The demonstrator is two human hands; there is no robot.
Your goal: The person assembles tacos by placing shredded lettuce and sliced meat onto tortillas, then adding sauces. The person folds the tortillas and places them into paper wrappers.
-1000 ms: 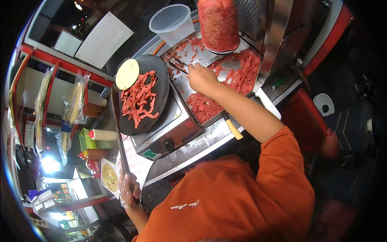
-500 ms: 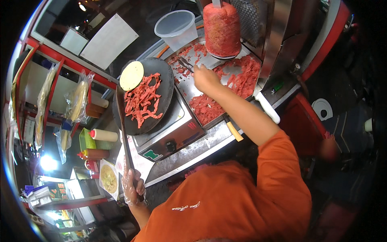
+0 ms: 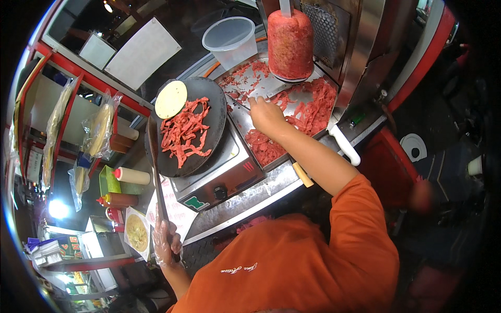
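Observation:
My left hand (image 3: 167,243), in a clear plastic glove, is closed around the handle of a long brown wooden spatula (image 3: 158,180). The blade lies along the left rim of a round black griddle pan (image 3: 217,116). On that pan are a pale round flatbread (image 3: 171,99) and a heap of reddish meat strips (image 3: 183,134). My bare right hand (image 3: 267,116) grips dark metal tongs (image 3: 238,103), whose tips point toward the pan's right rim. Beneath this hand lies a steel tray (image 3: 244,118) with shaved meat (image 3: 315,107); whether the tongs hold any cannot be made out.
Behind the tray stands a vertical meat cone (image 3: 290,44), with a clear plastic tub (image 3: 228,39) to its left. A white-handled knife (image 3: 344,143) rests at the tray's right corner. Sauce bottles (image 3: 130,176) and a filled flatbread on paper (image 3: 136,233) are at left.
The tongs have swung from the tray's far part toward the pan's right rim. My left hand and the spatula have shifted only slightly. The view has moved a little.

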